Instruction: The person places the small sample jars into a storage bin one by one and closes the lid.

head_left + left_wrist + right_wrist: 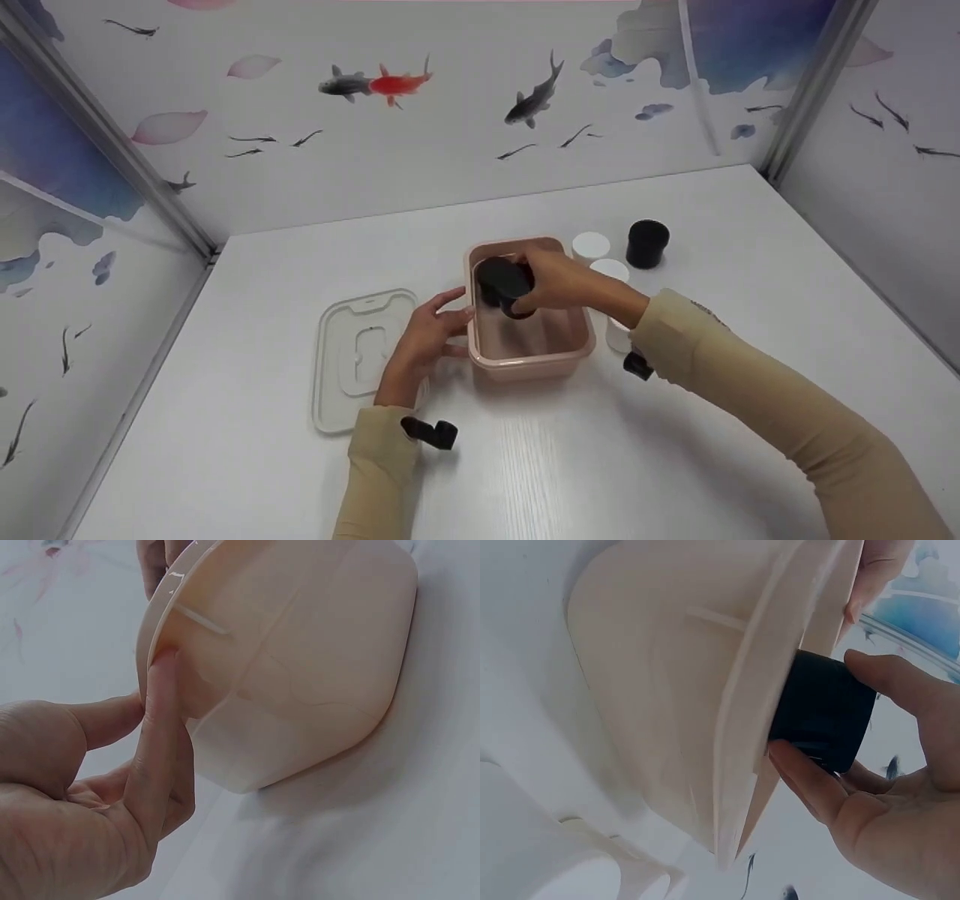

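Note:
A pale pink open plastic box [532, 365] stands on the table. My right hand [551, 279] grips a black round jar [821, 712] at the box's mouth, fingers and thumb on its sides. In the head view dark shapes overlap beneath it, and I cannot tell whether another jar lies inside. My left hand [431, 334] pinches the box's left rim; in the left wrist view the thumb lies against the rim's edge and a finger presses beneath it. Left of the box, partly behind the left hand, lies a whitish rectangular lid [337, 367].
Right of the box stand several white round jars [591, 246], partly covered by the right arm. Another black jar [647, 244] stands behind them. Printed panels [450, 150] wall the white table [495, 480] at the back and both sides.

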A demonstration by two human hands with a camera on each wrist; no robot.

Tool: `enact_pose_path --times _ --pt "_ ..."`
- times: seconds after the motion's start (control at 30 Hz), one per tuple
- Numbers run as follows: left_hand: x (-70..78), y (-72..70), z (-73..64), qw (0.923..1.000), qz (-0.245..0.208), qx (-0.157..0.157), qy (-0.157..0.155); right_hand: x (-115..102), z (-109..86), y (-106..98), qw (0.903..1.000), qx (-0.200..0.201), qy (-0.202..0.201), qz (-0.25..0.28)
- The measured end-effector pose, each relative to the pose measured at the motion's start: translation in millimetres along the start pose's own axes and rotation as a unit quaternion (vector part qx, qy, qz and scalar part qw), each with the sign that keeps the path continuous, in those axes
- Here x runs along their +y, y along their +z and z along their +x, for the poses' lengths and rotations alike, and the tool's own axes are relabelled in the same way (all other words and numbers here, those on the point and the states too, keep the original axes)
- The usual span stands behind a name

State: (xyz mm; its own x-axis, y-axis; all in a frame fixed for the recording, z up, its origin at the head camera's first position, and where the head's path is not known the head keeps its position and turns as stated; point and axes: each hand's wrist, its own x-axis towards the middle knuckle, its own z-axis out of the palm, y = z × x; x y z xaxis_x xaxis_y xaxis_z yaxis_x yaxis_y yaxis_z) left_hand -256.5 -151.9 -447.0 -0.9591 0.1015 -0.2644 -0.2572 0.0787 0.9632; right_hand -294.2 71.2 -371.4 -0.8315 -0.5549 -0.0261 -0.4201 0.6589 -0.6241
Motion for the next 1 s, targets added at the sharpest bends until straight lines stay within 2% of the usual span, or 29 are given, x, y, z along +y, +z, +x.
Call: enact_pose_path --times 0.13,0.3,0.53,0.87,1.0 --pt "0.3 -0.5 -0.7 1.0000 -0.005 -0.007 -0.003 -4 8.5 3 0.9967 -0.040 0.051 -0.050" --pt "2.1 -0.7 -2.6 0.9999 -0.008 -0.007 -0.003 -8 18.7 10 0.9925 -0.071 0.055 -0.082" --pt "2.2 0.1 -4.0 1.0000 -0.007 -0.003 0.001 -9 25.0 17 0.9939 -0.076 0.034 -0.072" --pt "2.2 0.6 -3.1 0.9998 -0.019 -0.009 -0.002 -12 27.7 22 0.9901 -0.089 0.079 -0.074" --pt "2.7 -0.6 -2.8 0.9997 -0.024 -0.005 -0.001 -10 28.0 25 0.9900 -0.090 0.083 -0.070"
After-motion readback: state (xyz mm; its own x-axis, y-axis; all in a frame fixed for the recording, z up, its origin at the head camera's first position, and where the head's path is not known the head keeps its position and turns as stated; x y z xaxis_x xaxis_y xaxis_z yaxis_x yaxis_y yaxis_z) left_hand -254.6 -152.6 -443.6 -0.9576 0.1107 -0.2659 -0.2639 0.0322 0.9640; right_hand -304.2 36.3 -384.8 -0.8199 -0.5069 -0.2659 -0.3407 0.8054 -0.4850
